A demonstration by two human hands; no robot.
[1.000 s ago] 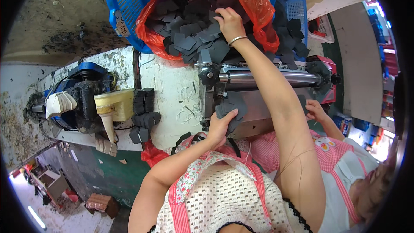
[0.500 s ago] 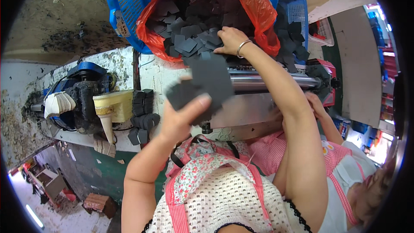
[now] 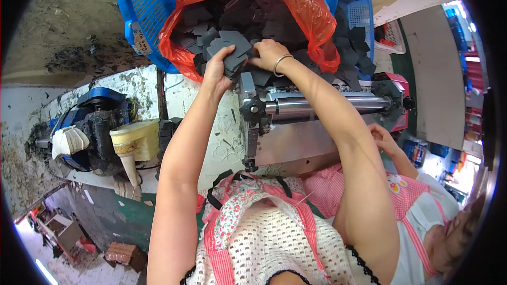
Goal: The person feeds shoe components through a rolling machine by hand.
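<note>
Workshop with a stained white bench [image 3: 211, 142] and a grey concrete floor beyond its far edge. Sitting at that far edge, a blue basket [image 3: 142, 16] lined with a red plastic bag [image 3: 311, 26], heaped with dark grey pieces [image 3: 248, 16].

Gripping a small stack of those dark grey pieces [image 3: 229, 50] at the near rim of the bag: left hand [image 3: 217, 68] closing around the stack from below, thumb and fingers clamping its edge. Right hand [image 3: 268, 54], bangle at the wrist, pressing onto the same stack from the other side, fingers curling over the top; closed on it too, so far as showing.

Looking light, thin and flat, like cut foam or felt; probably bending a little, not slippery, not fragile. Best taking hold by the edges, pinching several together, since loose ones are likely sliding off the pile. Matte charcoal colour, angular notched outlines, all much alike.

Standing just nearer than the basket, a metal roller machine [image 3: 317, 108] on the bench. Lying toward the bench's left end, a cream plastic funnel [image 3: 132, 145] and a blue motor [image 3: 92, 121]. Reaching in at the right edge, another person's hand [image 3: 383, 137], pink checked sleeve.
</note>
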